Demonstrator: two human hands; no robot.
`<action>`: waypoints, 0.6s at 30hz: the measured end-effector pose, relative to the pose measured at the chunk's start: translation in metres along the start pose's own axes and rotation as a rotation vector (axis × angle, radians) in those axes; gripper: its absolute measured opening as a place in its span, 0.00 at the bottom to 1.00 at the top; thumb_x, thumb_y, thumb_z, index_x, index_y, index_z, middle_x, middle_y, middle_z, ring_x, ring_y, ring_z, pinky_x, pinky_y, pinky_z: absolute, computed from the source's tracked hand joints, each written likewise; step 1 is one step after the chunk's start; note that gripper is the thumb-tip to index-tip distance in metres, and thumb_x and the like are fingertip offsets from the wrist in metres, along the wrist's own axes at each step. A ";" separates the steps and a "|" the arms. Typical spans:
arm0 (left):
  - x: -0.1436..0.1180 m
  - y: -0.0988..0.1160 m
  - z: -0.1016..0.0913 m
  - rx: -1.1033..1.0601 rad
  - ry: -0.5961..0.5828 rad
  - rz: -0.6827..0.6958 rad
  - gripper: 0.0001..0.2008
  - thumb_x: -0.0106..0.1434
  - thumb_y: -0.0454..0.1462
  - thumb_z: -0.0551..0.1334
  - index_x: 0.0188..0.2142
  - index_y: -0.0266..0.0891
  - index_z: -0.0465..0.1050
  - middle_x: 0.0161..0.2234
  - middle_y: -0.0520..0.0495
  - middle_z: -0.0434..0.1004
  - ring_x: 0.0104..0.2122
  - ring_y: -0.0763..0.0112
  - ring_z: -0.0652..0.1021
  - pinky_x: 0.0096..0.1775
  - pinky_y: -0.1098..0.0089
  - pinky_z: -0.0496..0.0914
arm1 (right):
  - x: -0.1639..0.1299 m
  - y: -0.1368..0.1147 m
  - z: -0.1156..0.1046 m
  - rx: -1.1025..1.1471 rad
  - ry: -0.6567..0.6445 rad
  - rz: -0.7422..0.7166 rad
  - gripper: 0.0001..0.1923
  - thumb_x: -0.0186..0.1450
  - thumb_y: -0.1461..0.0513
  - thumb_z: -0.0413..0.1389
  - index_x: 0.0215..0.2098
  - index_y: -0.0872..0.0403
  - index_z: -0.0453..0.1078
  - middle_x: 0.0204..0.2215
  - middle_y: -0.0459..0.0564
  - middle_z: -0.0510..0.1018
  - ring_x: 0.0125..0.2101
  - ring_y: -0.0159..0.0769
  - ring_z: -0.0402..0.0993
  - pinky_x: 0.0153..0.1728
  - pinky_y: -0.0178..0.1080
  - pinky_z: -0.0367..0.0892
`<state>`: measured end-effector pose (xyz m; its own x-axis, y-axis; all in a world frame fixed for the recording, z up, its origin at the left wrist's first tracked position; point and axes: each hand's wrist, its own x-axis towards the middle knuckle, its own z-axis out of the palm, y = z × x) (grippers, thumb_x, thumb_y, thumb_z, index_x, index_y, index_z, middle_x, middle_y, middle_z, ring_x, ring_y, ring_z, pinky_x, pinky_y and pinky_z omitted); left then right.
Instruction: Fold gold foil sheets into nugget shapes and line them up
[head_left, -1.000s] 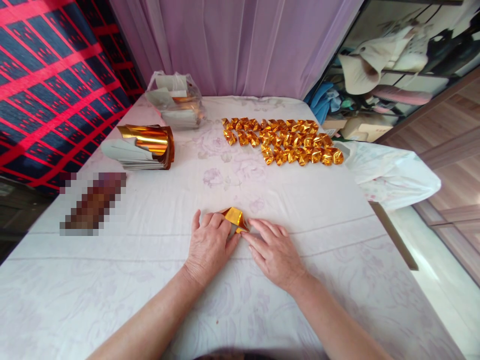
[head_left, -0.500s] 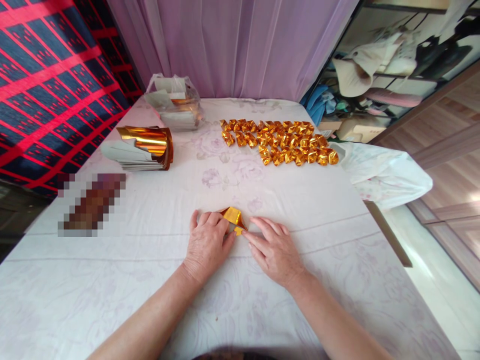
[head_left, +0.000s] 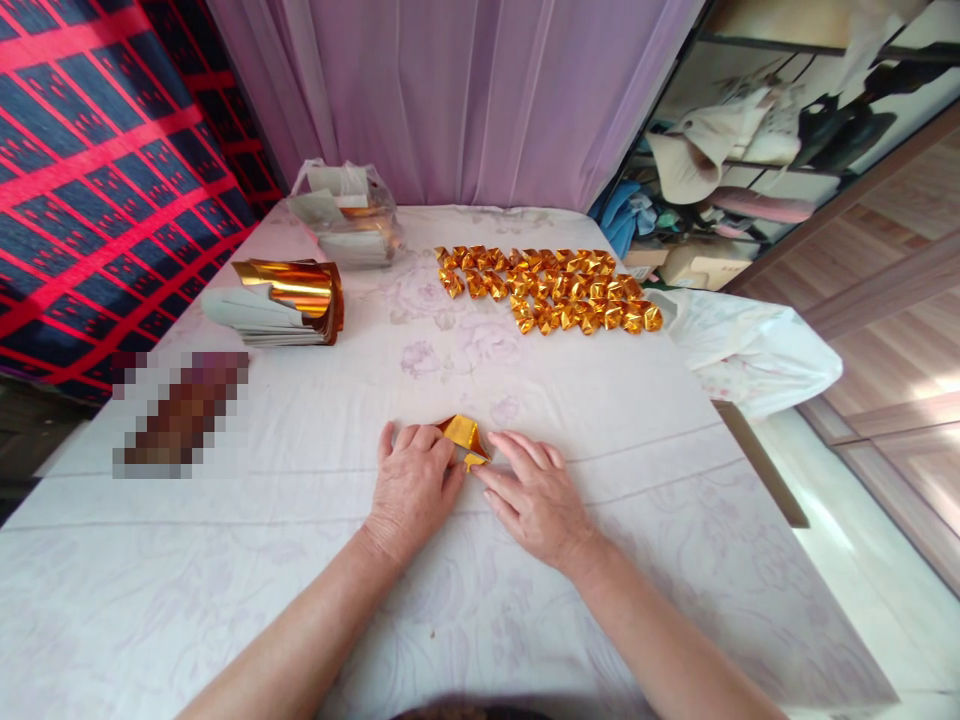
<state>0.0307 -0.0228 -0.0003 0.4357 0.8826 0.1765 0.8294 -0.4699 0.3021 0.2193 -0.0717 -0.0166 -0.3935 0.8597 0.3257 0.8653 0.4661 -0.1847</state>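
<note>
**Gold foil sheet pinned flat under both hands**

My left hand (head_left: 411,490) lies palm down on the white floral-print tablecloth (head_left: 300,560), fingers curled forward onto the near left edge of the small folded sheet of shiny gold foil paper (head_left: 465,436). The fingertips press the sheet against the cloth; this is a pinning hold, not a closed fist. My right hand (head_left: 534,500) is also palm down, fingers stretched out and slanting toward the sheet from the right. Its forefinger tip touches the sheet's near right corner, where a small gold flap sticks out. Neither hand lifts the sheet; it lies on the cloth between my two sets of fingertips, near the middle of the table and close to me.

Surroundings: a cluster of small folded gold foil pieces (head_left: 547,290) lies in rough rows at the far right of the table, well apart from my hands. At the far left sits a stack of gold-faced paper sheets with curling top leaves (head_left: 289,300). Beyond it, near the lilac curtain (head_left: 480,100), is a clear plastic bag holding more paper (head_left: 349,215). A crumpled white plastic bag (head_left: 750,350) hangs over the right table edge.
</note>
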 end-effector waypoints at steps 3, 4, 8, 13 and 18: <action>0.000 -0.003 -0.001 0.000 -0.007 0.023 0.04 0.63 0.37 0.62 0.31 0.41 0.72 0.39 0.45 0.76 0.43 0.56 0.74 0.56 0.41 0.59 | -0.001 0.001 0.000 -0.003 0.038 0.031 0.13 0.68 0.62 0.53 0.49 0.47 0.75 0.57 0.55 0.71 0.58 0.46 0.63 0.52 0.50 0.59; -0.001 -0.004 -0.002 -0.004 -0.006 0.031 0.04 0.63 0.37 0.62 0.31 0.41 0.72 0.39 0.45 0.76 0.42 0.56 0.74 0.56 0.41 0.59 | -0.002 0.002 0.001 -0.006 0.061 0.041 0.12 0.68 0.62 0.53 0.47 0.47 0.76 0.56 0.54 0.72 0.57 0.46 0.64 0.51 0.49 0.60; -0.003 -0.008 -0.001 -0.043 0.003 0.044 0.03 0.62 0.37 0.61 0.31 0.42 0.72 0.39 0.47 0.76 0.43 0.58 0.74 0.58 0.40 0.55 | -0.002 0.004 0.002 0.009 0.114 0.028 0.12 0.69 0.63 0.51 0.46 0.51 0.76 0.53 0.54 0.75 0.52 0.43 0.68 0.51 0.47 0.63; -0.005 -0.011 0.003 -0.078 0.013 0.040 0.02 0.61 0.34 0.62 0.33 0.42 0.69 0.36 0.49 0.76 0.42 0.60 0.75 0.60 0.42 0.54 | 0.004 0.002 0.007 0.059 0.074 0.002 0.17 0.69 0.65 0.49 0.53 0.53 0.72 0.52 0.54 0.77 0.52 0.42 0.70 0.51 0.47 0.66; -0.006 -0.013 0.007 -0.097 0.076 0.066 0.05 0.59 0.33 0.63 0.35 0.42 0.68 0.37 0.48 0.76 0.42 0.60 0.75 0.59 0.45 0.58 | 0.009 0.000 0.009 0.061 0.024 -0.030 0.16 0.68 0.66 0.51 0.52 0.52 0.73 0.51 0.51 0.78 0.52 0.42 0.70 0.50 0.47 0.66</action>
<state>0.0199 -0.0220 -0.0118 0.4570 0.8480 0.2684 0.7606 -0.5290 0.3763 0.2125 -0.0620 -0.0216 -0.4106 0.8403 0.3541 0.8325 0.5039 -0.2305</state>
